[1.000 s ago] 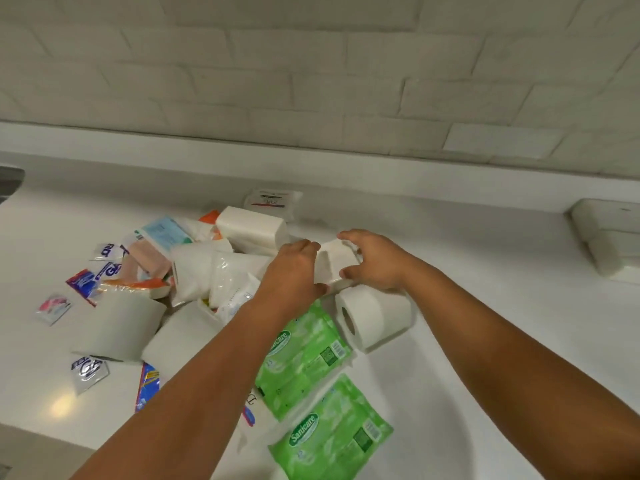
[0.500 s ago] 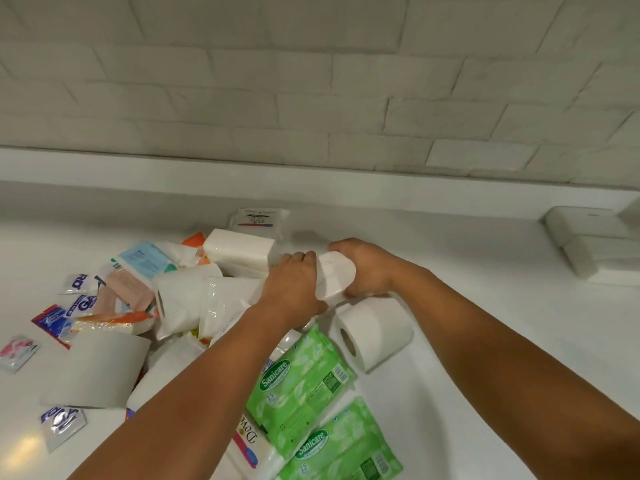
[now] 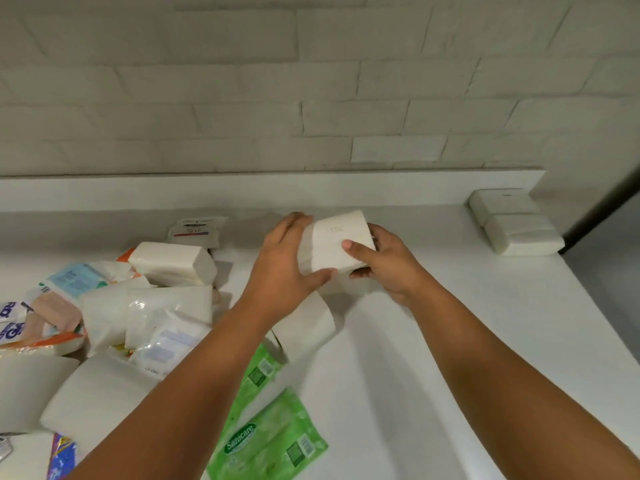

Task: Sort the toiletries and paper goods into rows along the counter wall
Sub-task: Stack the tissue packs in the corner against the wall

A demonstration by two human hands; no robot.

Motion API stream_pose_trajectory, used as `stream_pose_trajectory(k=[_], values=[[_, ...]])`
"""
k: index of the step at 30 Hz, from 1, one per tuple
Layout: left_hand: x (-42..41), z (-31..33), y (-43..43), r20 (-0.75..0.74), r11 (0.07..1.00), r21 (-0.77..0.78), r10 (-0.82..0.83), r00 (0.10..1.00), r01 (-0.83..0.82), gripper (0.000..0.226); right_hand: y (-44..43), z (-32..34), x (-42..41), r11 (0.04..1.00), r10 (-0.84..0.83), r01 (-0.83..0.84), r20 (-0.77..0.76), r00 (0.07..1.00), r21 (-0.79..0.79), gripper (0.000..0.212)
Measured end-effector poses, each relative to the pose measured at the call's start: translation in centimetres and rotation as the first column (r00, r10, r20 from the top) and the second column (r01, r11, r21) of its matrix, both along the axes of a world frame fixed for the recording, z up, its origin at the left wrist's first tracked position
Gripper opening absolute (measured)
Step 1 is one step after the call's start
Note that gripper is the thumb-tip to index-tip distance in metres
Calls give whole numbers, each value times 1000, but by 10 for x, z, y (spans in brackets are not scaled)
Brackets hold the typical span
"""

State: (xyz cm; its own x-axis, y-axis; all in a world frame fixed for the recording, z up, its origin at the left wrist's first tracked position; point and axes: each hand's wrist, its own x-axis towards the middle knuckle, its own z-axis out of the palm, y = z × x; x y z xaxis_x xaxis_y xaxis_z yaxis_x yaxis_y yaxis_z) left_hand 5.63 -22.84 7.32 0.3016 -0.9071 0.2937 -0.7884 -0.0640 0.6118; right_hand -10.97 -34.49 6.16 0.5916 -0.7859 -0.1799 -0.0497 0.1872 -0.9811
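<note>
Tissue pack (image 3: 334, 242), white and block-shaped, sits clamped between both hands. The left hand (image 3: 282, 268) grips its left end, fingers curled over the far edge and thumb tucked under the near corner. The right hand (image 3: 384, 261) holds its right end, with the thumb pressed flat on the top face and the fingers wrapped beneath. The tissue pack is over the counter (image 3: 450, 341), clear of the other goods. Whether it touches the surface cannot be told.

Just nearer than the pack, partly under the left wrist, lies a white roll (image 3: 308, 327). Nearer still and a little left lie two green wipes pouches (image 3: 273, 441), one partly hidden by the left forearm. Left of the pack is a loose pile (image 3: 138, 317) of wrapped paper goods and sachets, with one wrapped white block (image 3: 171, 263) on its far side. Left of the pack and farther back, a small flat pouch (image 3: 197, 230) lies near the ledge (image 3: 242, 192) at the foot of the brick wall (image 3: 311, 81). Well to the right of the pack, a pair of white packs (image 3: 516, 221) lie touching each other, against that ledge at the counter's end.
</note>
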Motion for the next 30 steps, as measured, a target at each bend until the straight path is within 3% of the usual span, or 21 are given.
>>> stream_pose_trajectory(k=[4, 6, 8, 13, 17, 18, 22, 26, 30], values=[[-42, 1, -24, -380, 990, 79, 138, 915, -117, 85, -13, 0, -47, 996, -86, 84, 39, 996, 39, 42], [-68, 6, -37, -594, 987, 140, 144, 791, -75, 64, -20, 1, -72, 993, -104, 101, 49, 993, 64, 41], [-96, 8, -53, -717, 990, 140, 116, 687, -21, 40, -29, 3, -99, 990, -120, 115, 56, 991, 84, 41], [-162, 6, -97, -767, 993, 120, 89, 635, 6, 28, -57, 6, -166, 986, -159, 158, 16, 987, 47, 31], [-211, -2, -141, -791, 993, 114, 83, 606, 13, 39, -89, 4, -212, 968, -251, 251, -12, 968, -1, 23], [-223, -3, -153, -789, 994, 113, 83, 609, 10, 42, -98, 3, -223, 958, -285, 285, -14, 958, -12, 23], [-268, -9, -198, -767, 992, 122, 97, 634, -4, 19, -136, -3, -260, 907, -419, 415, -45, 907, -72, 20], [-297, -16, -241, -782, 990, 140, 129, 610, -30, 29, -179, -5, -286, 825, -557, 537, -94, 825, -175, 24], [-310, -18, -284, -733, 980, 186, 185, 655, -68, 15, -225, -2, -304, 812, -577, 527, -208, 790, -250, 27]])
